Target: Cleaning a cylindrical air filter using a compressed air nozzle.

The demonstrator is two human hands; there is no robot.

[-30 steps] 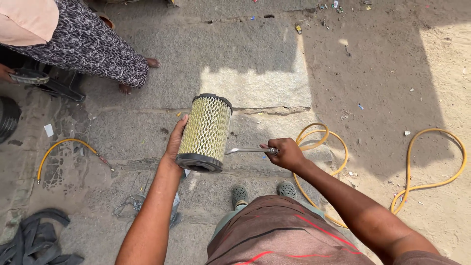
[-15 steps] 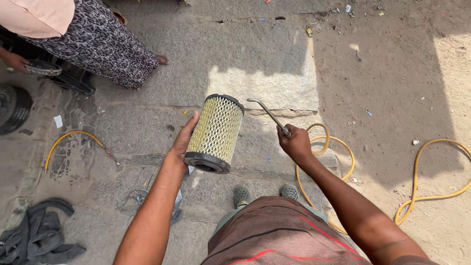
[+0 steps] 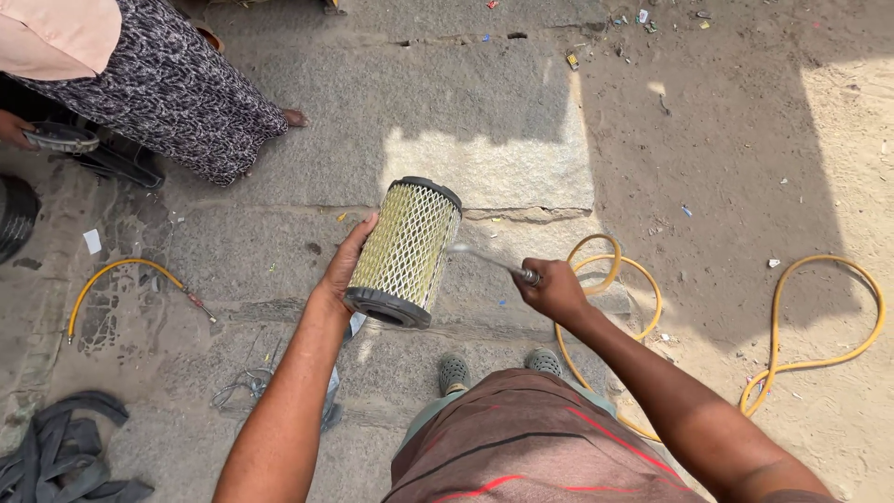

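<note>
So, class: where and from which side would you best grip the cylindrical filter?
Grip the filter around its mesh side wall, from the left, as the left hand does. It is a tilted cylinder with dark end caps; the right hand holds a thin metal nozzle at its right side, so that side is taken.

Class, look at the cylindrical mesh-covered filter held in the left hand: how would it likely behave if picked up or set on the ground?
The filter probably feels light for its size: the left hand alone supports it. Its round body would likely roll if laid on its side. The pale pleats behind the mesh look easy to dent.
</note>
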